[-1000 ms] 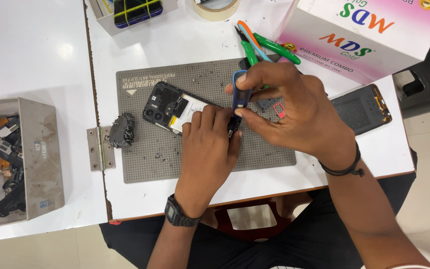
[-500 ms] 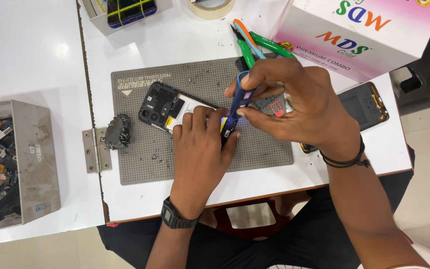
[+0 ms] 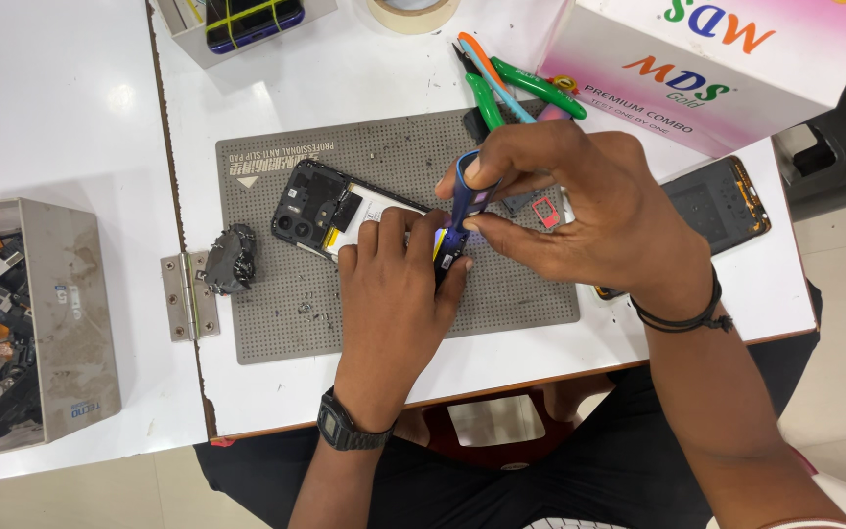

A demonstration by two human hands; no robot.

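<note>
Both hands are working over an opened phone (image 3: 345, 211) lying back-up on the grey mat (image 3: 276, 323) on the desk (image 3: 345, 78): the left hand (image 3: 394, 284) is pressing flat on the phone to pin it, while the right hand (image 3: 580, 196) is pinching a blue screwdriver (image 3: 458, 211) upright, tip down at the phone's frame. Judging by that, a screw is being turned, so the next move is calling for steady downward pressure and a firmly held phone.

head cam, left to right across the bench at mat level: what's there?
Grey scrap bin → metal hinge → dark crumpled lump → opened phone → left hand → blue screwdriver → right hand → phone back panel.
</note>
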